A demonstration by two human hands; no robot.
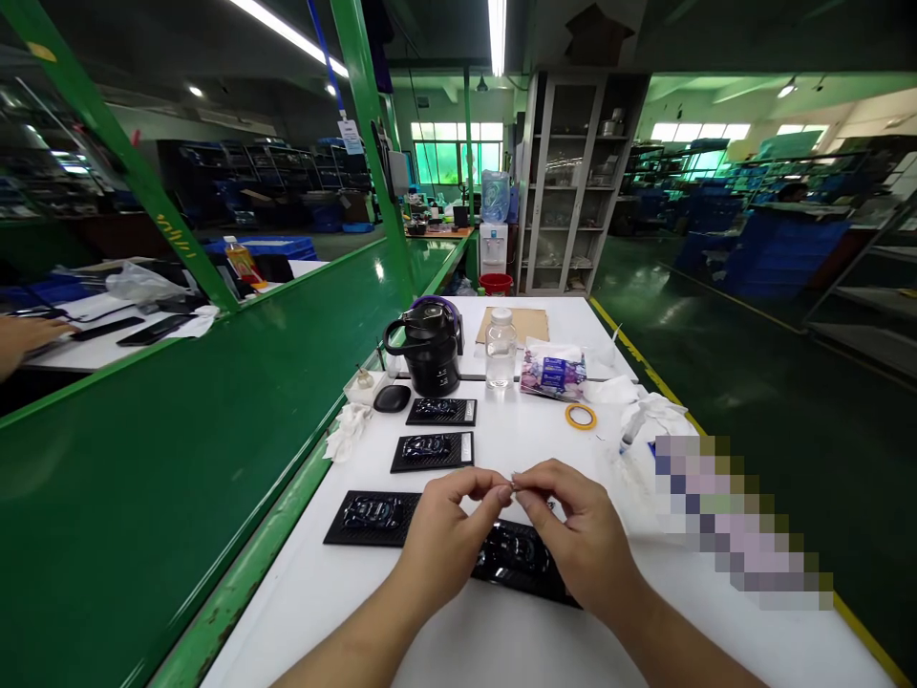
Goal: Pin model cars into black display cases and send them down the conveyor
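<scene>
My left hand and my right hand meet above the white table, fingertips pinched together on something tiny I cannot make out. Under them lies a black carbon-pattern panel, partly hidden by both hands. Another black panel lies to the left of my left hand. Two smaller black panels sit farther back in a row.
Behind the panels stand a black jug, a clear bottle, a printed packet and a yellow tape ring. White cloths lie at the left edge. A green conveyor belt runs along the left. Another person's hand rests far left.
</scene>
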